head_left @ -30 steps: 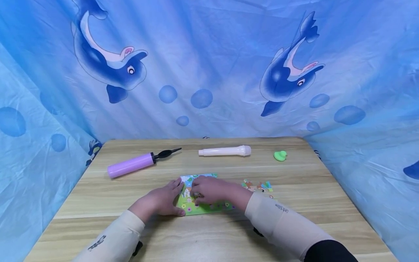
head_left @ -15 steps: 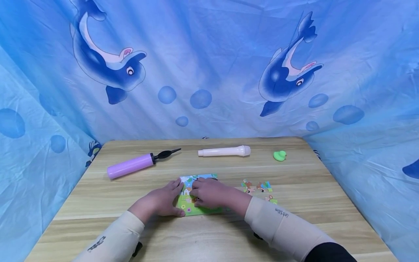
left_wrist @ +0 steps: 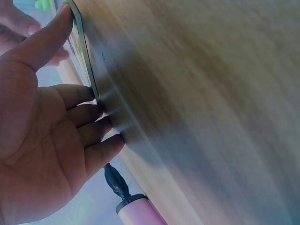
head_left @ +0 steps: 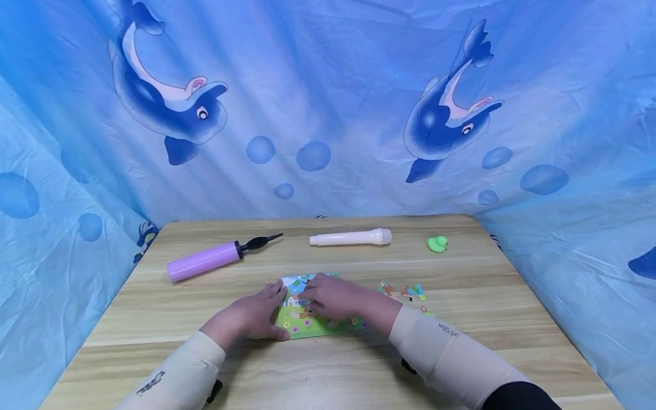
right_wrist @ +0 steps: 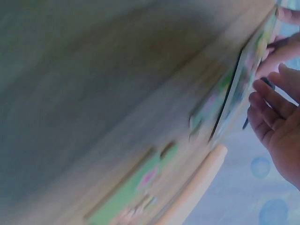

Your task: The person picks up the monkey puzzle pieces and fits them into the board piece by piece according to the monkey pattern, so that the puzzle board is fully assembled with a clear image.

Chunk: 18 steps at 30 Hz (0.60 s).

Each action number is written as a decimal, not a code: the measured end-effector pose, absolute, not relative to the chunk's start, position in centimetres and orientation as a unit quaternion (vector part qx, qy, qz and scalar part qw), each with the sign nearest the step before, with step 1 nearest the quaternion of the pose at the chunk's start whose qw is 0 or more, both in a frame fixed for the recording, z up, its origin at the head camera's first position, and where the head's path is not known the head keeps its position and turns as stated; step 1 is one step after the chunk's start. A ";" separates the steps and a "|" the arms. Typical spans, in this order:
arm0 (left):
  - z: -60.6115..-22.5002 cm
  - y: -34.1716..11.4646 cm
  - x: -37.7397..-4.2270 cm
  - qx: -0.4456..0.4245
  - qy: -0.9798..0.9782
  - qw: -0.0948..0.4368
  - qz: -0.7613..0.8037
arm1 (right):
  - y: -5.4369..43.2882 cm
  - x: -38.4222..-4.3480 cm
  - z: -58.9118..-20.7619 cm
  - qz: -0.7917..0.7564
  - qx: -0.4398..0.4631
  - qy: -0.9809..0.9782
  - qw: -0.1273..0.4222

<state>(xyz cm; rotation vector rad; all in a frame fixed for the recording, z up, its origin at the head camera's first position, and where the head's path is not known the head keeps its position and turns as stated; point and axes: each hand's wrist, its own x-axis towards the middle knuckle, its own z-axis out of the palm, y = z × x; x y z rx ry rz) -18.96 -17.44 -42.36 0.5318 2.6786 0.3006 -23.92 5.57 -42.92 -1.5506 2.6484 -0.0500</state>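
Observation:
A jigsaw puzzle board [head_left: 314, 328] with a colourful picture, green and flowered along its near side, lies flat on the table. My left hand [head_left: 254, 314] rests along its left edge, fingers touching the edge and thumb at the near corner. The left wrist view shows that hand's fingertips [left_wrist: 96, 112] against the tabletop. Over the middle of the board is my right hand [head_left: 334, 296], covering part of the picture. In the right wrist view its fingers [right_wrist: 265, 110] are loosely bent, with nothing visible between them. Joined puzzle pieces [head_left: 405, 294] lie right of the board, partly behind my right forearm.
A purple balloon pump [head_left: 205, 261] with a black nozzle lies at the back left of the wooden table [head_left: 307, 376]. A white toy microphone [head_left: 351, 237] lies at the back middle, a green toy duck [head_left: 437, 244] at the back right. A blue dolphin-print curtain [head_left: 318, 85] hangs behind.
My right hand shifts slightly over the board, then back to the right and away, showing more of the picture's orange-brown part. My left hand stays at the left edge.

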 end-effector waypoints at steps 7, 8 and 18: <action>-42.4 -17.4 -19.1 0.187 0.956 0.199 0.107 | 9.3 -25.4 -40.9 -0.091 -0.442 0.892 0.033; -42.5 -17.4 -19.1 0.187 0.956 0.199 0.108 | 10.0 -25.7 -40.6 -0.101 -0.429 0.897 0.037; -42.4 -17.3 -19.0 0.192 0.956 0.193 0.106 | 16.2 -27.4 -40.0 -0.069 -0.313 0.942 0.099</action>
